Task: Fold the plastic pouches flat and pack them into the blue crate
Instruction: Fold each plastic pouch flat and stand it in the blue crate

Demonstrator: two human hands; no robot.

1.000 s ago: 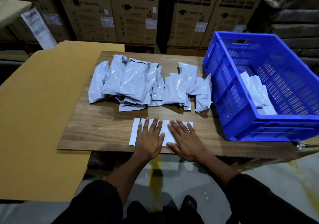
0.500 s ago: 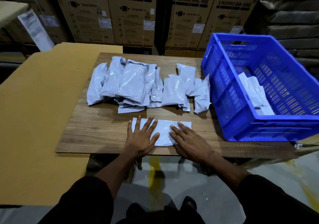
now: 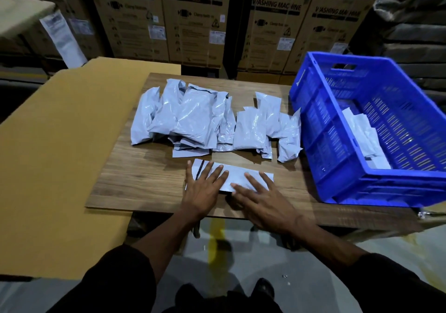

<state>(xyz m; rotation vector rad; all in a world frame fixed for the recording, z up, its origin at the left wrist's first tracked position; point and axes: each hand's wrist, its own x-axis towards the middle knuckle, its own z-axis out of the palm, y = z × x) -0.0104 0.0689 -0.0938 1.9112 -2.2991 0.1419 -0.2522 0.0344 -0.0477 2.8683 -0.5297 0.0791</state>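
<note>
A flat white plastic pouch lies near the front edge of the wooden board. My left hand rests flat on its left end, fingers spread. My right hand lies flat on its right end and front edge, fingers spread. Neither hand grips anything. Behind the pouch a heap of several puffy grey-white pouches stretches across the board. The blue crate stands tilted at the right, with folded white pouches inside it.
A large sheet of brown cardboard lies to the left, partly under the board. Stacked washing machine cartons form a wall behind the table. Grey floor with a yellow line shows below the board's front edge.
Both hands have slid apart along the flat pouch, the left toward its left end and the right toward its right end. The pouch, heap and crate stay where they were.
</note>
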